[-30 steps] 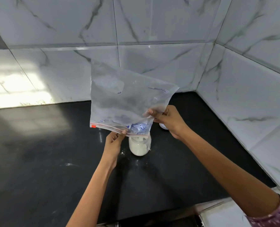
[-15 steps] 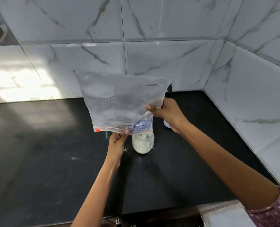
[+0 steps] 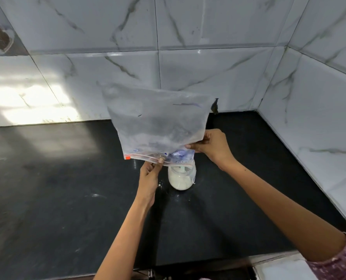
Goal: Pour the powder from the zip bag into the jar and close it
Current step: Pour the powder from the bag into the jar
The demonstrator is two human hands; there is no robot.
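Note:
A clear zip bag (image 3: pixel 158 122) dusted with white powder hangs upside down, its zip edge at the bottom over a small glass jar (image 3: pixel 181 177). The jar stands on the black counter (image 3: pixel 67 199) and holds white powder in its lower part. My left hand (image 3: pixel 150 176) pinches the zip edge from below, just left of the jar. My right hand (image 3: pixel 212 147) grips the bag's right edge, above and right of the jar. The jar's mouth is hidden behind the bag's corner. No lid shows in this frame.
White marble-look tiled walls (image 3: pixel 208 73) enclose the counter at the back and the right, meeting in a corner. A few specks of spilled powder (image 3: pixel 160 185) lie beside the jar. The counter's front edge (image 3: pixel 269 257) runs along the bottom.
The bag has tipped from a right-leaning slant to nearly level and sunk a little. A white round thing seen behind my right hand earlier is now hidden. The jar has stayed put.

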